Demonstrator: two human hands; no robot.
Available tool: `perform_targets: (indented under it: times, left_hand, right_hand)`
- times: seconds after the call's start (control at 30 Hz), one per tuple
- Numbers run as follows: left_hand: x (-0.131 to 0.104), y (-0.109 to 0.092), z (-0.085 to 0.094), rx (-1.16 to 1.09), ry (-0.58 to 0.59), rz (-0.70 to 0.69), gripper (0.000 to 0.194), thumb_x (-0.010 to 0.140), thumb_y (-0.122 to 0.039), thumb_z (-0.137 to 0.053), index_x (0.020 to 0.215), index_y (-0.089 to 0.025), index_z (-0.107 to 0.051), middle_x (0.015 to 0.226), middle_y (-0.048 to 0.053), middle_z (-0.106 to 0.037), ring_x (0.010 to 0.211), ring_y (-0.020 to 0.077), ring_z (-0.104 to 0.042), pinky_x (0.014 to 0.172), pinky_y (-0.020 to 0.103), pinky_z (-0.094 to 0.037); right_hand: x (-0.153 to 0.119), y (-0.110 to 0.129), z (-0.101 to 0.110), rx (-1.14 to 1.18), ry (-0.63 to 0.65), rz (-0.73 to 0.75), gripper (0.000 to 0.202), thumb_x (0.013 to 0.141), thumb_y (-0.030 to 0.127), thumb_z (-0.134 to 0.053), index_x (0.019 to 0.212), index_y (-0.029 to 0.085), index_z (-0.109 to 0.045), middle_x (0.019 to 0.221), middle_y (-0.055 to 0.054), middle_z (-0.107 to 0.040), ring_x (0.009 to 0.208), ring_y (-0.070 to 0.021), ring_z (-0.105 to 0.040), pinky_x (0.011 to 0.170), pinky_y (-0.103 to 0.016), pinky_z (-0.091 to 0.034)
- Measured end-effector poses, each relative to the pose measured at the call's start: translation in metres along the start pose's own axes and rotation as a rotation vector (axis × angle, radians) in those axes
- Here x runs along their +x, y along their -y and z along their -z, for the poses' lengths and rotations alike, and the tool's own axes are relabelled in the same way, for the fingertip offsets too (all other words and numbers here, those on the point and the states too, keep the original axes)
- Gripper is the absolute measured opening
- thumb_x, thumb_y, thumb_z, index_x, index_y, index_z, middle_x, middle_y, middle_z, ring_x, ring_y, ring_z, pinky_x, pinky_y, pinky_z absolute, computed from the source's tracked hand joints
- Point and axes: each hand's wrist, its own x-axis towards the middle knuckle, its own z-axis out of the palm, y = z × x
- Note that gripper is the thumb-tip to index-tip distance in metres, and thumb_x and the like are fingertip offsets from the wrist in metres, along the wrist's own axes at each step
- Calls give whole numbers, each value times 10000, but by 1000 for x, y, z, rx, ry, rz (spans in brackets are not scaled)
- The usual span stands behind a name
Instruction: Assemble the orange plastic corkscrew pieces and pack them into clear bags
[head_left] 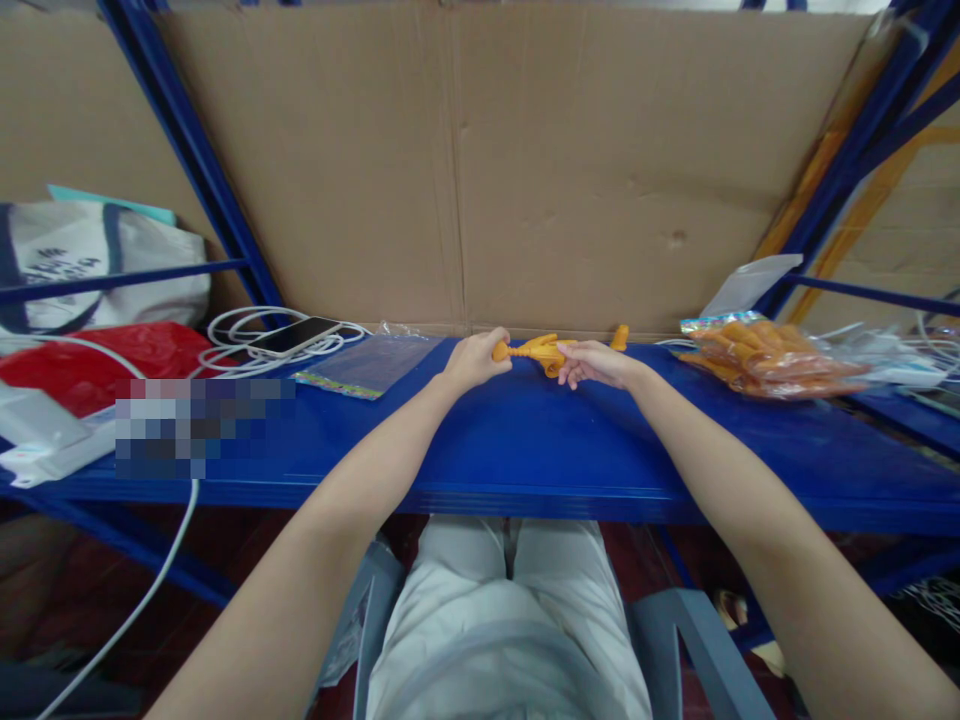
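Note:
An orange-yellow plastic toy (541, 349), shaped somewhat like a toy gun with a thin ribbed stem and a round knob, lies between my hands just above the blue shelf. My left hand (476, 362) is closed round its left end, by the knob. At the toy's other end, my right hand (598, 364) grips it with thumb and forefinger, the other fingers loosely curled. Beyond the right hand shows a short orange-yellow piece (620, 338); whether it belongs to the same toy I cannot tell. Part of the toy is hidden by my fingers.
Clear bags of orange-yellow parts (780, 360) lie to the right on the blue shelf (525, 450). Left of my hands are a flat clear bag (375, 363), a phone (298, 337) on coiled white cable, and a red bag (142, 355). Cardboard (465, 170) stands behind.

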Motion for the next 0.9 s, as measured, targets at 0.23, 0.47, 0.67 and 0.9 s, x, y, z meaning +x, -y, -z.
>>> perform_targets:
  times: [0.23,0.47,0.67,0.9]
  left_hand:
    - [0,2,-2,-1,9,4,275,759,-228,-638,1034,-213,-628,879,34,-732,786,198,-687,656,250,-455]
    - [1,4,-3,-47,-8,9,267,750,-240,-646,1015,-222,-622,828,19,-719,744,183,-667,643,247,-447]
    - [1,4,-3,-80,11,38,282,760,-248,-641,1036,-194,-626,824,42,-713,733,198,-661,649,270,-452]
    - [1,5,-4,-69,8,18,280,759,-250,-644,1035,-210,-621,806,22,-707,705,176,-645,634,253,-433]
  right_hand:
    - [-1,1,-1,-32,-72,-56,331,930,476,-627,942,144,-624,664,-69,-719,485,-119,-626,482,-202,-530]
    - [-2,0,3,-78,-79,43,351,777,288,-826,1035,194,-607,867,-45,-748,630,-113,-681,527,-192,-538]
    - [-2,0,3,-144,-139,75,389,731,249,-842,1057,192,-638,855,-36,-741,603,-103,-653,531,-201,-507]
    - [-3,2,2,-179,-155,88,323,716,290,-851,959,168,-677,804,-45,-745,623,-114,-664,569,-215,-506]
